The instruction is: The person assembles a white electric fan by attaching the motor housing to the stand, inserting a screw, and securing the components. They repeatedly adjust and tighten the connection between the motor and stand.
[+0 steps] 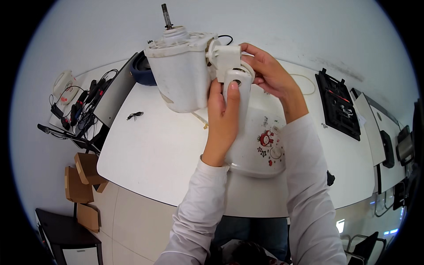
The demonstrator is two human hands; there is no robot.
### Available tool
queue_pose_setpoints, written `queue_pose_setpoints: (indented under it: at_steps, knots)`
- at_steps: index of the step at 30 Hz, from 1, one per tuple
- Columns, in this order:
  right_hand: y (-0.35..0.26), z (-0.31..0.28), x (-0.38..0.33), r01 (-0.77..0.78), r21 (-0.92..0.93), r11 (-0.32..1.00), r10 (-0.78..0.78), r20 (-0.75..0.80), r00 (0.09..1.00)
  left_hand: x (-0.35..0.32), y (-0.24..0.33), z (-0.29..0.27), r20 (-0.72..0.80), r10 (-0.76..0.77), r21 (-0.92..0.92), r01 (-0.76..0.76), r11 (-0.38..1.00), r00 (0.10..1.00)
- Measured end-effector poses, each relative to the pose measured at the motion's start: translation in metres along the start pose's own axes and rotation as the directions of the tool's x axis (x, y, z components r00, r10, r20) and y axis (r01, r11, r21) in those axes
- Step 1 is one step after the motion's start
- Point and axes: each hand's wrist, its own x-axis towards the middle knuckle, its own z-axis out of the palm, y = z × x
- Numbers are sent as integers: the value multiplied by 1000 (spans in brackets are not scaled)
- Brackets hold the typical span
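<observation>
Two hands (pixel 222 114), fan neck (pixel 244 92), right grip unclear

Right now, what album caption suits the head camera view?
Left hand grips the neck of a white electric fan; right hand at its hinge beside the motor housing.

A white tabletop (pixel 150 159) spans the middle of the frame. At its upper right lies an open black tool case (pixel 350 126); left of centre, a small black cable (pixel 135 115). A dark blue rounded object (pixel 142 76), partly hidden, sits at upper left. Open cardboard boxes (pixel 78 185) stand at lower left above a dark stool-like piece of furniture (pixel 66 227), with a black chair (pixel 365 248) at lower right.
</observation>
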Motion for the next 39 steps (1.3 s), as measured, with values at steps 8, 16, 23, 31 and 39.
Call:
queue_pose_setpoints:
  at_steps: [8, 16, 23, 31, 39]
  knots:
    - [10, -21, -9, -33, 151, 988, 9, 159, 987, -1, 5, -2, 12, -21, 60, 21, 998, 1000]
    - [40, -11, 5, 134, 193, 972, -143, 33, 989, -2, 0, 1, 6, 14, -9, -14, 1000, 1000]
    - [12, -6, 12, 82, -177, 981, -83, 2, 997, -2, 2, -2, 12, -47, -11, 47, 999, 999]
    - [-4, 0, 0, -16, -49, 999, 16, 1, 1000, -2, 2, 2, 32, -5, 6, 5, 1000, 999]
    - [-28, 6, -5, -163, -157, 974, 159, -38, 986, -1, 3, 0, 50, 1, -23, 0, 1000, 999]
